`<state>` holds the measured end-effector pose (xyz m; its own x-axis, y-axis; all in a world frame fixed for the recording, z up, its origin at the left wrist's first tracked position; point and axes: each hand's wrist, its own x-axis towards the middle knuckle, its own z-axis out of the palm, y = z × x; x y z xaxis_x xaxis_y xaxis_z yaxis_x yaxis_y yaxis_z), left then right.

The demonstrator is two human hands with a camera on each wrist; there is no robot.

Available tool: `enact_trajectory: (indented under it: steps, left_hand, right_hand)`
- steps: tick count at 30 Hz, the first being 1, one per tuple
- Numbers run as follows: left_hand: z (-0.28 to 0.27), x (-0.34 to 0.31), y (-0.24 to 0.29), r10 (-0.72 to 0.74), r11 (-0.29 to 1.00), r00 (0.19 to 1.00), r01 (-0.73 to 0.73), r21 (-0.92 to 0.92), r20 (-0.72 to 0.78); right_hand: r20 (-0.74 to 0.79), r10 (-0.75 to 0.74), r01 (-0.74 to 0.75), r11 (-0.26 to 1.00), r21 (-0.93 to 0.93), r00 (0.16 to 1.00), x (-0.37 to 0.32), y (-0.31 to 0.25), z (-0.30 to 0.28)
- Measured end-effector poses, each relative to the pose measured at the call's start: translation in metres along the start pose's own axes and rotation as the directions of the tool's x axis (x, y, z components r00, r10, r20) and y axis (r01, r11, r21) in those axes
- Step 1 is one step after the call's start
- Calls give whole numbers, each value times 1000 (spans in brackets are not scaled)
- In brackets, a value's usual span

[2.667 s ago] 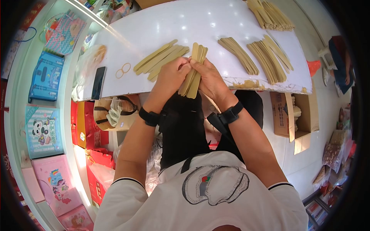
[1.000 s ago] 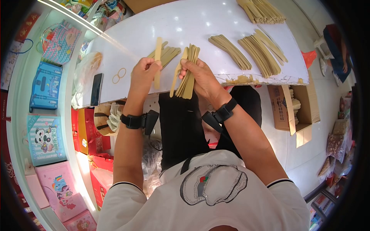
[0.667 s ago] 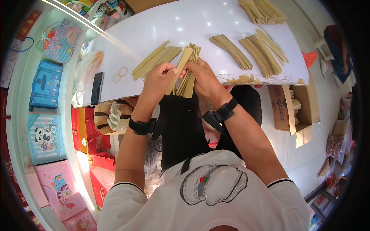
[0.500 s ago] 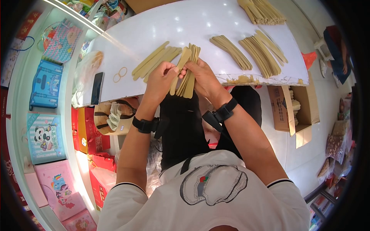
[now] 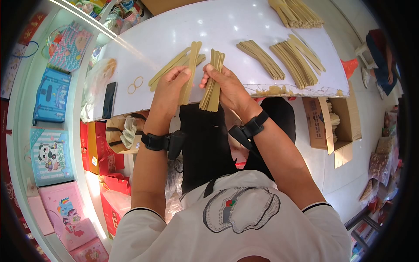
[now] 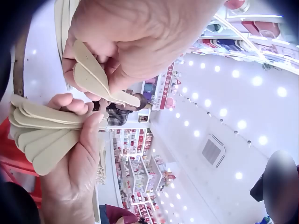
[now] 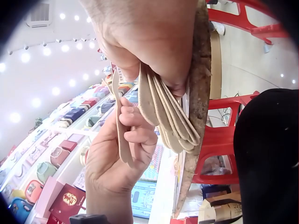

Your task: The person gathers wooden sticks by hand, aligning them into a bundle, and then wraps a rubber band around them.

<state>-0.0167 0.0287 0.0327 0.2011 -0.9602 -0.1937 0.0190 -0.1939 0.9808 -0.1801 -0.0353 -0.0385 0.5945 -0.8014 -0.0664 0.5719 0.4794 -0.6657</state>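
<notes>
Head view, supported by both wrist views. My left hand [image 5: 171, 85] pinched a pair of flat wooden sticks [image 5: 190, 72] between thumb and curled fingers, holding them over the near edge of the white tabletop [image 5: 227, 26]. My right hand [image 5: 228, 87], close beside it but not touching, was wrapped around a bundle of sticks [image 5: 212, 85] about its middle. The bundle stood roughly upright, and the right wrist view showed its lower ends splayed into a fan below the palm. Neither hand was free, as each had its fingers closed on wood. Behind the left hand a few loose sticks [image 5: 165, 74] lay on the tabletop, with two rubber bands [image 5: 135, 83] and a dark phone [image 5: 109, 99] further left. Fanned rows of sticks [image 5: 279, 59] lay well apart to the right. I judged the sticks to be light, thin and stiff, with smooth faces that would slide over one another. A bundle gripped loosely would therefore fan out or shed pieces. I also judged that a single stick could snap if bent across its flat. The surest hold seemed to be a firm squeeze across the flat faces near mid-length, with the edges kept aligned.
</notes>
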Motion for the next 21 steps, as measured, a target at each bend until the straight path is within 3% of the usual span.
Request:
enact_trajectory:
  steps: [1, 4, 10, 16, 21]
  left_hand:
    - [2, 0, 0, -13, 996, 999, 17, -89, 42]
    - [8, 8, -15, 15, 998, 992, -6, -70, 129]
    - [22, 14, -33, 67, 998, 996, -67, -10, 53]
    - [22, 20, -43, 84, 994, 996, -82, -69, 36]
    - [25, 21, -41, 64, 992, 998, -64, 112, 9]
  right_hand:
    - [22, -7, 7, 1000, 17, 1000, 3, 2, -1]
    - [37, 13, -16, 998, 66, 999, -1, -2, 3]
    - [14, 19, -20, 996, 86, 1000, 1, 0, 0]
    - [60, 26, -30, 997, 69, 998, 0, -3, 3]
    - [41, 33, -35, 998, 53, 999, 0, -3, 4]
